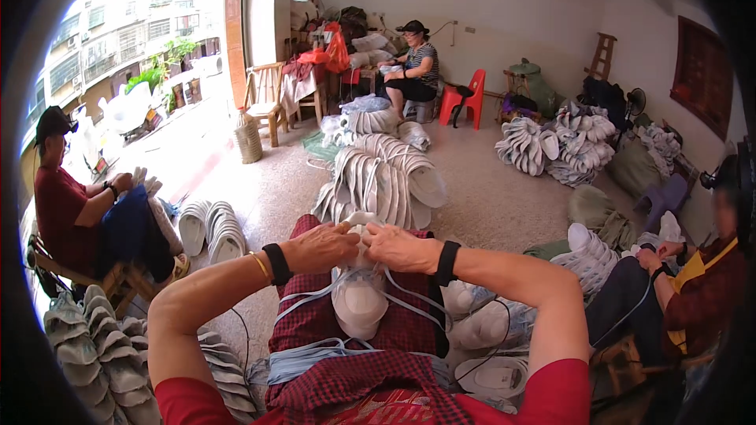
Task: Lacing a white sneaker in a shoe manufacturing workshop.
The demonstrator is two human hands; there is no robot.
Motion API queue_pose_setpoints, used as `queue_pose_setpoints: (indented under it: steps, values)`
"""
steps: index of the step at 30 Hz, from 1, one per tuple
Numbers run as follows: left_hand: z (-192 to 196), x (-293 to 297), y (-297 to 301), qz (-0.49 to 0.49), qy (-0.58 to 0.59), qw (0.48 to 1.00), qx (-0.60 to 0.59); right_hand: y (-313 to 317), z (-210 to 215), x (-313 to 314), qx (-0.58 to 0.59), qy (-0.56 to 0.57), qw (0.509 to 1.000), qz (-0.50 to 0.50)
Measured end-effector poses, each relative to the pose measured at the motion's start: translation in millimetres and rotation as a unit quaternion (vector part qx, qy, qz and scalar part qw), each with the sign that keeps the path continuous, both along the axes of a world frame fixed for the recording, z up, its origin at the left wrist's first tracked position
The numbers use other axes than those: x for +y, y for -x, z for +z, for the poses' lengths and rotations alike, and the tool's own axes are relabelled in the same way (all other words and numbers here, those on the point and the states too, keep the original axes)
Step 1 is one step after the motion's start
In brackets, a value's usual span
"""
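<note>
A white shoe upper [360, 308] lies on my lap, its rounded toe toward me. My left hand [324, 246] and my right hand [403, 248] meet over its far end, thumbs and fingers closed on it from either side. Whether a lace is also pinched between the fingertips is too small to tell. Pale blue laces [311, 294] trail from the upper to both sides across my red-and-black checked apron [295, 340]. A bundle of more pale blue laces [346, 352] lies across my lap, close to my waist.
Stacked white uppers [378, 181] stand on the floor ahead. More stacks lie at left [94, 354] and right [492, 330], close by my arms. One person [67, 196] sits at left, another [701, 283] at right, a third [417, 63] near the back wall beside a red chair [465, 98].
</note>
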State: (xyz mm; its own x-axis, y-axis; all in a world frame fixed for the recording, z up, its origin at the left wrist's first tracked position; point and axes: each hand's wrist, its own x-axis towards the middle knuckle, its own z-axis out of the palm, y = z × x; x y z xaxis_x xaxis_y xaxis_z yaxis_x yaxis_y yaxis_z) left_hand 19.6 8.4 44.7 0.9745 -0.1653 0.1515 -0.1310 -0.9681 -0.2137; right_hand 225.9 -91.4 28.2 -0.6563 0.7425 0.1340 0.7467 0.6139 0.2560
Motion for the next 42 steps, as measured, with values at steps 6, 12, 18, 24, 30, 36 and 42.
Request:
queue_pose_setpoints:
  steps: [6,12,18,24,30,36,42]
  values:
    - [6.3,-5.2,-4.3,0.114,0.009,0.989,0.091,-11.4,12.8,13.7,0.041,0.161,0.986,-0.032]
    - [-1.7,1.6,-35.4,0.217,0.047,0.960,0.171,-10.3,3.6,33.9,0.128,0.278,0.948,-0.081]
    - [-3.0,-3.9,-30.4,0.255,0.048,0.960,0.106,-4.6,-12.4,17.7,0.341,0.144,0.925,-0.089]
    - [-1.5,-17.2,-31.2,0.272,0.054,0.957,0.086,-8.6,6.7,21.6,0.749,0.223,0.623,-0.029]
    - [9.0,-18.3,-31.3,0.283,0.058,0.957,0.009,-13.0,-12.4,1.9,0.721,0.271,0.632,-0.079]
    - [30.4,-28.7,-20.4,0.126,0.432,0.884,-0.128,-27.2,6.8,-2.0,0.723,0.136,0.676,-0.048]
    - [14.5,-47.9,-13.6,0.176,0.703,0.677,-0.131,-9.0,25.5,-10.0,0.627,0.172,0.756,-0.075]
